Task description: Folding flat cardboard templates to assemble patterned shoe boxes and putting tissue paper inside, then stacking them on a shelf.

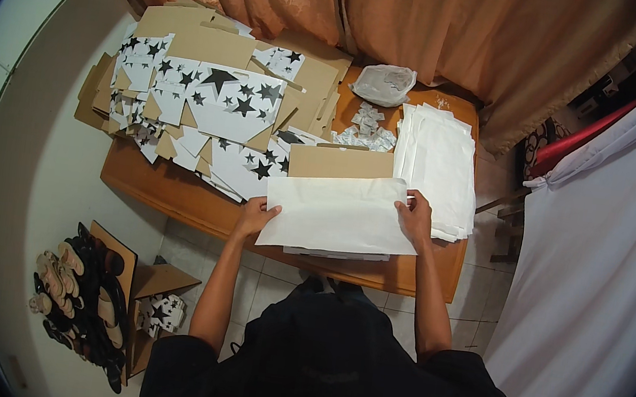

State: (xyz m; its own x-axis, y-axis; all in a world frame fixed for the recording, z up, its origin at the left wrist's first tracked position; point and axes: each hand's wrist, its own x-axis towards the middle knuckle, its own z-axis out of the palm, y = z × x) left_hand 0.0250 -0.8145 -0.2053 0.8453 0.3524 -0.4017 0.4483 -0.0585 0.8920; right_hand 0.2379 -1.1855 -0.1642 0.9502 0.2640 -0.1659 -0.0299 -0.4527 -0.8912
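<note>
A white sheet of paper (336, 215) is stretched between my two hands over the table's front edge. My left hand (254, 219) pinches its left edge, thumb on top. At the right edge, my right hand (415, 220) grips the same sheet near its far corner. Just beyond the sheet lies a plain brown cardboard piece (342, 163), partly covered by it. A thin white edge with dark marks (336, 254) peeks out below the sheet; the rest of it is hidden.
On the orange-brown table (152, 188), flattened cardboard with black-star print (219, 99) is heaped at left. A stack of white paper (435, 165) sits at right, near small whitish pieces (366, 131) and a plastic bag (383, 84). A shoe rack (113, 284) stands at lower left.
</note>
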